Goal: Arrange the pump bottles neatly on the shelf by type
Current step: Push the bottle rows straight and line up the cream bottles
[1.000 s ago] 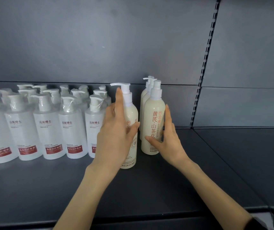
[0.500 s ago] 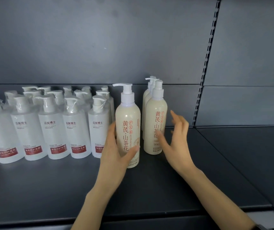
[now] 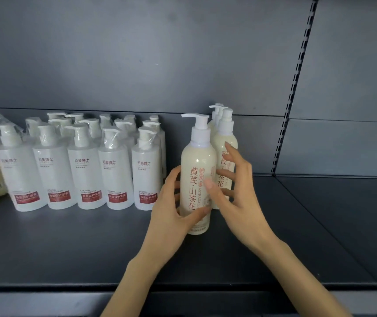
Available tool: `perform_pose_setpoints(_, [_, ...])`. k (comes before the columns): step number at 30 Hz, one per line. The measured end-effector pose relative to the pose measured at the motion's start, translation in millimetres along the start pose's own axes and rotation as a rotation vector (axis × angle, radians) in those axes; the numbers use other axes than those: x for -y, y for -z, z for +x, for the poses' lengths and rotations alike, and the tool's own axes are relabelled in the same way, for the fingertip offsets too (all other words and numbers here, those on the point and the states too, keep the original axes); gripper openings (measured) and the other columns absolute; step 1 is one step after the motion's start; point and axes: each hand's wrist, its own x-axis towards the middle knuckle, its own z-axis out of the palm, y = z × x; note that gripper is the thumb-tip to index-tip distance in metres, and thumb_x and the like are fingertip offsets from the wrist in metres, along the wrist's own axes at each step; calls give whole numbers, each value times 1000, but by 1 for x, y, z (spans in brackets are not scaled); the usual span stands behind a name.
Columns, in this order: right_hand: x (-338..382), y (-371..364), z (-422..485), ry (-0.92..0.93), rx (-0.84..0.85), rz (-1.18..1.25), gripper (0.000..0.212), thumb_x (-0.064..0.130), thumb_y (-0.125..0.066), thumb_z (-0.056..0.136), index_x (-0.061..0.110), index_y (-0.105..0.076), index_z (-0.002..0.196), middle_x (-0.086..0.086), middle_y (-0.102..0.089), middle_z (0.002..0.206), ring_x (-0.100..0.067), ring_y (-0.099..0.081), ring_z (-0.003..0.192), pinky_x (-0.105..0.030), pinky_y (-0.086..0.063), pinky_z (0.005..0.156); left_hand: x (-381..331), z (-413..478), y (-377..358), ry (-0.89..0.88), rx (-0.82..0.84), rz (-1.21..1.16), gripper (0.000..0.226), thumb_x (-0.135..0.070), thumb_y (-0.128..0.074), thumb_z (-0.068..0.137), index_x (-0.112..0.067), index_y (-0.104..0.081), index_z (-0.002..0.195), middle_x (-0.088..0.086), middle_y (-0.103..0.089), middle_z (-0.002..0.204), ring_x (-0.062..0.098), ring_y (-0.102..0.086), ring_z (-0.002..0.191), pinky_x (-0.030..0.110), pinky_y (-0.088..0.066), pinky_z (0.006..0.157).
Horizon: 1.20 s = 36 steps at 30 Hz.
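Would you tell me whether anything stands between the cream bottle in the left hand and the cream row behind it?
Only the right hand: its spread fingers lie across the front of the cream row, beside the cream bottle that the left hand grips. Nothing else shows there; the white bottles stand to the left.

**Head camera: one view, forward and down onto the shelf (image 3: 68, 248).**
You stood close in front of the shelf, looking from above its deck toward its grey back panel (image 3: 137, 53). The cream pump bottle (image 3: 196, 161) sat mid-frame, near enough to read its label.
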Motion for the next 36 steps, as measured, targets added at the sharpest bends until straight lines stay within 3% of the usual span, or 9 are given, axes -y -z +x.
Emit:
perform_pose_setpoints(3, [3,-2,-1,11,28,-29,66,32,-64,84,59,-22,128,26,-27,132,18,-38,118,-8,-47,83,-5,-4,-4,-20,-8,-29,80,-36,-76,67,-46,-32,133,-26,-53,121,-2,-54,112,31,-53,91])
perform_pose_setpoints(6, [0,-3,-3,12,17,-73,72,24,-69,83,55,-26,132,26,-28,132,19,-38,117,-8,-48,81,-5,-5,-7,-13,-13,-32,79,-23,-78,70,-52,-31,127,-24,-53,121,1,-56,113,35,-53,92])
perform_pose_setpoints(12, [-3,-3,-7,-16,-38,-72,77,28,-72,81,50,-24,137,19,-37,139,-1,-44,126,-34,-53,92,-4,-11,-10,-23,52,-52,81,-13,-74,77,-49,-29,133,-24,-52,124,-5,-53,114,19,-50,89])
perform_pose_setpoints(17, [-4,2,-9,-27,-100,-167,78,30,-73,79,45,-24,138,19,-38,135,0,-48,118,-34,-57,82,-7,-10,-14,-31,109,-70,75,-14,-72,78,-54,-30,125,-24,-51,124,-10,-51,114,10,-47,84])
perform_pose_setpoints(21, [-6,13,-11,-28,-114,-157,77,27,-74,78,43,-27,137,17,-40,135,-4,-48,121,-36,-56,84,-9,-7,-24,-58,107,-16,78,-18,-73,78,-56,-25,125,-26,-51,120,-18,-48,110,5,-45,79])
perform_pose_setpoints(24, [-9,21,-8,-43,-101,-129,77,24,-74,79,46,-28,136,15,-40,135,-8,-47,124,-41,-54,89,-10,-5,-34,-71,84,28,79,-19,-73,78,-55,-24,129,-26,-48,122,-16,-47,111,14,-48,89])
perform_pose_setpoints(28, [-11,29,-2,-65,-30,-116,79,19,-72,82,47,-25,139,12,-38,137,-10,-47,124,-41,-53,91,-6,1,-40,-68,57,70,83,-21,-73,80,-38,-24,144,-15,-40,130,3,-47,120,37,-49,97])
perform_pose_setpoints(36, [-15,31,0,-78,-24,-199,83,18,-70,84,51,-20,142,15,-39,132,-2,-48,119,-34,-51,96,-3,10,-39,-66,58,66,84,-17,-72,81,-37,-23,146,-17,-39,129,-1,-48,117,35,-51,95])
